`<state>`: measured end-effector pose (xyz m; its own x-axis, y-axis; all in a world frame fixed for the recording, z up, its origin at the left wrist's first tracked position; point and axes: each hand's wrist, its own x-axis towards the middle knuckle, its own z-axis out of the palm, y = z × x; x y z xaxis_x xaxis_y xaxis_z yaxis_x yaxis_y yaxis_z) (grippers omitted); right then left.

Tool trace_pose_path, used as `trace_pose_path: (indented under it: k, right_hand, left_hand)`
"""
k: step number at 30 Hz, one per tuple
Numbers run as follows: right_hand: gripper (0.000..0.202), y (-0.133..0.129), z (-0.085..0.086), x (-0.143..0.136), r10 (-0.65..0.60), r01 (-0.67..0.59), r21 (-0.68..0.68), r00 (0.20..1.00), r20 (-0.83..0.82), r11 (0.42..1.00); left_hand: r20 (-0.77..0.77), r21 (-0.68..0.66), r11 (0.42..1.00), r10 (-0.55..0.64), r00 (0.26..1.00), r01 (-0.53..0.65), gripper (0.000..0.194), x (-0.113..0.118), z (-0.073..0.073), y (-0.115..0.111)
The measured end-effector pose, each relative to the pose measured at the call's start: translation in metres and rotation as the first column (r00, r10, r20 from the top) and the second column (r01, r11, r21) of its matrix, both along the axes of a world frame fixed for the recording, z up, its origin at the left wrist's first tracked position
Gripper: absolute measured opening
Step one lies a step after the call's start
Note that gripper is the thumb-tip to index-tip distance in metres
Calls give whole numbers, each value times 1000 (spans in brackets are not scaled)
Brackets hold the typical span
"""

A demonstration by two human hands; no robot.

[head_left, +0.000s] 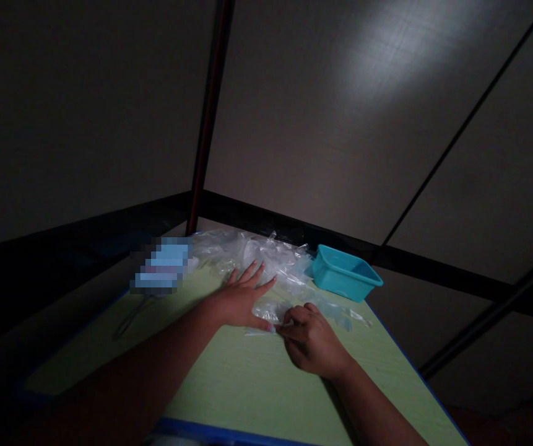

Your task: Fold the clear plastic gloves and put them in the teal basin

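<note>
A small clear plastic bag [270, 310] lies flat on the table in front of me. My left hand [242, 303] is open, fingers spread across the plastic, with its thumb at the bag's near edge. Closed fingers of my right hand [312, 339] meet that thumb and pinch the plastic at the edge. A tiny pale spot shows between the two hands, too small to name. Behind my hands, a loose heap of crumpled clear plastic bags [278, 254] spreads over the far end of the table, and more thin plastic [340, 308] trails to the right.
A turquoise plastic basket [346, 286] stands at the table's far right edge. At the left lies a blurred-out, pale blue, flat object [163, 266] with a cord loop [132, 314]. The pale green table [242, 384] has blue edging and stands against dark-trimmed wall panels [294, 155].
</note>
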<state>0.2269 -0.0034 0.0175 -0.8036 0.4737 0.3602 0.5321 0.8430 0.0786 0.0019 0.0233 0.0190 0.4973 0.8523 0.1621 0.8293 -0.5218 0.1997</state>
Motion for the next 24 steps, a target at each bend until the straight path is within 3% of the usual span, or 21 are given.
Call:
trace_pose_path:
  k: [7,12,17,24]
  right_hand:
    - [25,1,2,2,6,-8,-28,998,-70,1000]
    - [34,11,-1,8,-227,221,-51,934,-275,974]
    - [51,16,-12,10,-382,372,-103,918,-105,923]
    - [57,18,-19,15,-442,455,-195,891,106,869]
  left_hand:
    - [-26,-87,996,14,1000,-16,106,2,-5,-3]
    - [-24,-77,997,9,1000,-11,106,2,-7,-1]
    - [-20,-55,998,4,1000,-6,108,1,-11,1]
    - [-25,-77,997,0,1000,-2,108,-1,-13,3]
